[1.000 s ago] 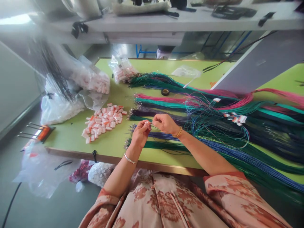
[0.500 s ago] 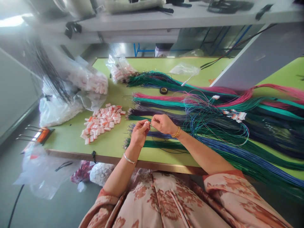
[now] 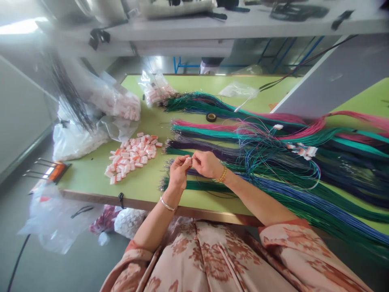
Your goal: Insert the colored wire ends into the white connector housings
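Note:
My left hand is closed, thumb and finger pinching a small white connector housing that is mostly covered by the fingertips. Against it, my right hand is closed in a pinch, at the end of a thin wire whose tip is hidden. Both hands meet above the bundles of wires. Under and beside them lie a green wire bundle and a blue wire bundle, metal-tipped ends to the left. A pile of white and orange connector housings lies left of my left hand.
Bags of housings stand at the back left. A roll of black tape lies behind my hands. Wired connectors rest on the bundles to the right. An orange pronged tool sits at the left edge. A shelf spans overhead.
My right hand has moved slightly left and down, closer against the connector housing in my left hand. The whole view has shifted a little.

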A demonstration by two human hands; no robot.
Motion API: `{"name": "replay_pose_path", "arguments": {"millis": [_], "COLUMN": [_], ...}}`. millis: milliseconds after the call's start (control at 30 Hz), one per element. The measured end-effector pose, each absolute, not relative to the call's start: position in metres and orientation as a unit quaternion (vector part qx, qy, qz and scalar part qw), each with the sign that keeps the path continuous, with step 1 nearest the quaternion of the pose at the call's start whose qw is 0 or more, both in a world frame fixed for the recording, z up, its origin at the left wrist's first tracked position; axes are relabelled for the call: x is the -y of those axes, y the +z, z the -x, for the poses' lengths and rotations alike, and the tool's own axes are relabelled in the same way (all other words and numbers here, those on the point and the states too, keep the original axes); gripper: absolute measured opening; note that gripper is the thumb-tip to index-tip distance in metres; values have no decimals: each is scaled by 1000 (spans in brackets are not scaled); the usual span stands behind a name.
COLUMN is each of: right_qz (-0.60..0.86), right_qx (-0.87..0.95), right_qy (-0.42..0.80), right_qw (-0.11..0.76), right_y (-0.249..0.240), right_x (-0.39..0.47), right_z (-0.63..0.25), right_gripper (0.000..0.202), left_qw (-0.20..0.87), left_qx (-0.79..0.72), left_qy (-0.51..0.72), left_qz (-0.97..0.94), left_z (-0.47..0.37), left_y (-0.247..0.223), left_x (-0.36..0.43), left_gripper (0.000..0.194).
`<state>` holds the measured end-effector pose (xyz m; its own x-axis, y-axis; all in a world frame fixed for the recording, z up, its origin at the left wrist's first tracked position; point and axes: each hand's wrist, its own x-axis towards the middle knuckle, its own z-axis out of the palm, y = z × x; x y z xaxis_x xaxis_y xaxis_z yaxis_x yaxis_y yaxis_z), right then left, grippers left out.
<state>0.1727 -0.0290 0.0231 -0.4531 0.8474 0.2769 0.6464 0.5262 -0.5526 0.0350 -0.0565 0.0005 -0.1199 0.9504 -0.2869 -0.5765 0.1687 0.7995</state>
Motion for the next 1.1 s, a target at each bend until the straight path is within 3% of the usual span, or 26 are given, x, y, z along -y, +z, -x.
{"name": "replay_pose_path", "arguments": {"millis": [100, 200, 300, 400, 600, 800, 1100], "right_qz": [465, 446, 413, 450, 578, 600, 566], "right_qx": [840, 840, 826, 793, 777, 784, 818], "right_qy": [144, 201, 283, 273, 172, 129, 89], "right_qw": [241, 235, 259, 307, 180, 91, 52], "right_y": [21, 32, 54, 66, 37, 9, 9], "right_x": [34, 30, 5, -42, -131, -150, -153], "right_z": [-170, -176, -188, -196, -181, -167, -171], "right_gripper": [17, 16, 16, 20, 16, 20, 31], "left_qw": [612, 623, 637, 640, 646, 645, 651], "left_qx": [-447, -440, -421, -412, -422, -422, -417], "left_qy": [613, 604, 605, 608, 601, 601, 601], "left_qz": [-223, -230, -225, -228, -208, -210, -205], "left_z": [-37, -37, -36, -36, -35, -34, -35], "left_y": [0, 2, 3, 4, -1, -4, -3], "left_x": [60, 61, 60, 58, 56, 56, 57], "left_gripper": [33, 32, 31, 30, 32, 33, 33]}}
